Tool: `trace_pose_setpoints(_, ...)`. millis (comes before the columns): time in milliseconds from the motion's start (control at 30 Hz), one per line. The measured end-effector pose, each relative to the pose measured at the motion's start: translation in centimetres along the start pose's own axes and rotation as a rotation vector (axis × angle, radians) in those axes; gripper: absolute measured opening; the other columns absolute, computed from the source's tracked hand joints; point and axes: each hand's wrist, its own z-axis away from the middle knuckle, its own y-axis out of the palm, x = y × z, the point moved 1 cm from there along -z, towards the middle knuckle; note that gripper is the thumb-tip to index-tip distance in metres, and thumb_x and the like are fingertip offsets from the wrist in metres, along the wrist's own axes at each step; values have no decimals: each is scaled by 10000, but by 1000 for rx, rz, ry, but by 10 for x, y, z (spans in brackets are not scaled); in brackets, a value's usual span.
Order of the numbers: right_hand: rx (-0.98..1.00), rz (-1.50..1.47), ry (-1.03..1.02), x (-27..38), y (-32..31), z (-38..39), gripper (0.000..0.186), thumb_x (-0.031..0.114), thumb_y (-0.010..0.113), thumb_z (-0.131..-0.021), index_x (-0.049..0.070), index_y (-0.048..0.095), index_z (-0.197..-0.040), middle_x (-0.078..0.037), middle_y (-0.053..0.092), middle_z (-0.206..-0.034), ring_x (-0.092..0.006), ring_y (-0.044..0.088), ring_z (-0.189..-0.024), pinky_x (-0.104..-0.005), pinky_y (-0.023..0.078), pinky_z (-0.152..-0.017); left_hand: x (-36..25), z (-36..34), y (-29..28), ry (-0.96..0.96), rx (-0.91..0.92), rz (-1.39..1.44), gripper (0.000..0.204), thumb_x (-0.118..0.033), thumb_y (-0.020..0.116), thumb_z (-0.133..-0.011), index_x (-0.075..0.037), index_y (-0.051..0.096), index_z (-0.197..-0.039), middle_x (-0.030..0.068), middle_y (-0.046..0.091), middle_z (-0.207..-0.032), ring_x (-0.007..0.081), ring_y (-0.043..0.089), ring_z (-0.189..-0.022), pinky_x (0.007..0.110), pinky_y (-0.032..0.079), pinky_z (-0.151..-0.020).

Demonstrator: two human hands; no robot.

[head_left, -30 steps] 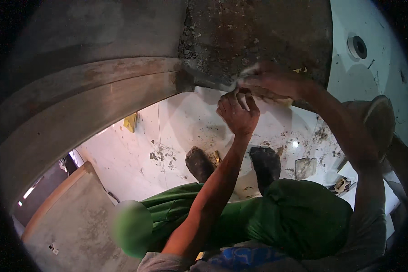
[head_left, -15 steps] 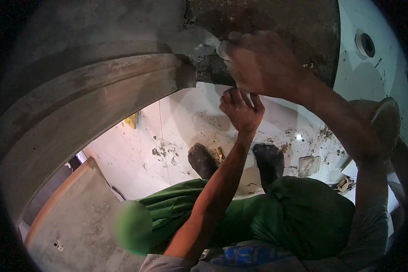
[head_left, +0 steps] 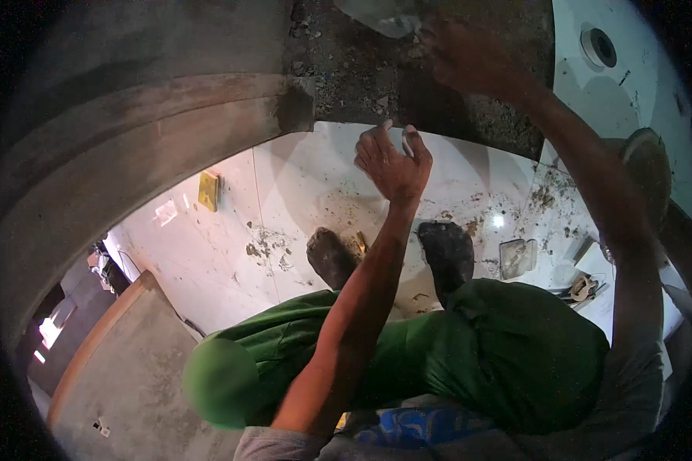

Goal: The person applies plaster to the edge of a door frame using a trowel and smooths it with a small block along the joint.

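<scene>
My right hand (head_left: 473, 58) is closed and stretched out over a dark, rough patch (head_left: 338, 69) strewn with grey crumbs. A pale, flat piece (head_left: 380, 19), perhaps a scraper blade, shows at its fingers; motion blur and shade hide its exact kind. My left hand (head_left: 396, 161) is held just below the front edge of that patch, thumb and fingers apart, with nothing in it. Smooth grey plaster or cement (head_left: 184, 107) with a curved, stepped edge borders the patch on the left.
Below lies a white floor (head_left: 300, 177) spattered with crumbs, with my dark footwear on it. A yellow block (head_left: 208, 190) lies at left, a flat grey square (head_left: 518, 259) at right. A bucket-like container (head_left: 646, 173) stands beyond my right arm. A round fitting (head_left: 598, 49) marks the white surface.
My right hand has swung up and away from the left hand, carrying the pale piece, uncovering the crumbly patch. My left hand's fingers have spread a little. The view has shifted slightly.
</scene>
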Motion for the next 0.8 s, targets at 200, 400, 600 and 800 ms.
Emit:
trace_pose_setpoints(200, 41, 142, 55, -4, 3, 18, 477, 233, 681, -920, 70, 636, -1367, -202, 740, -1063, -366, 755, -911, -529, 619, -791, 6, 0, 0, -14, 4, -19, 388, -341, 687, -952, -52, 651, -1207, 185, 588, -1161, 402, 546, -1149, 576, 415, -953)
trace_pose_setpoints(400, -53, 105, 149, -27, 0, 23, 355, 309, 624, -1021, 46, 688, -1250, -125, 692, -668, -293, 723, -627, -472, 615, -674, -1, 3, 0, -10, -12, -16, 390, -336, 700, -937, -66, 652, -1214, 177, 593, -1170, 400, 537, -1173, 568, 421, -974)
trace_pose_setpoints(600, 150, -372, 294, -83, 39, 44, 498, 431, 605, -1062, -8, 641, -1294, -149, 676, -752, -202, 674, -611, -428, 564, -588, -6, 4, -2, -30, 9, 5, 395, -311, 715, -915, -58, 665, -1214, 187, 607, -1176, 402, 554, -1158, 567, 427, -977)
trace_pose_setpoints(800, -105, -517, 368, -55, 41, 49, 565, 451, 601, -1067, -19, 581, -1380, -145, 668, -1002, -191, 686, -682, -396, 539, -556, 5, 1, -9, -14, -55, 12, 386, -308, 722, -908, -57, 675, -1198, 187, 615, -1168, 399, 562, -1147, 564, 427, -967)
